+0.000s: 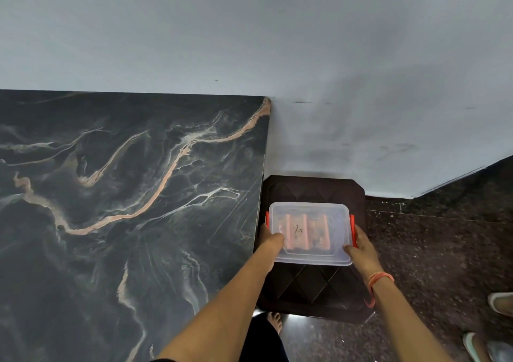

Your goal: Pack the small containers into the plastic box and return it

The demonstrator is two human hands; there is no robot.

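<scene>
A clear plastic box with a closed lid and red side clips is over a dark stool to the right of the table. Through the lid I make out small containers with pinkish-orange lids packed inside. My left hand grips the box's near left corner, thumb on the lid. The near right corner is held by my right hand, beside the red clip. I cannot tell whether the box rests on the stool or hovers just above it.
A dark marbled table fills the left, its right edge next to the stool. A pale wall stands behind. Speckled dark floor lies to the right, with shoes at the far right edge. My foot shows below the stool.
</scene>
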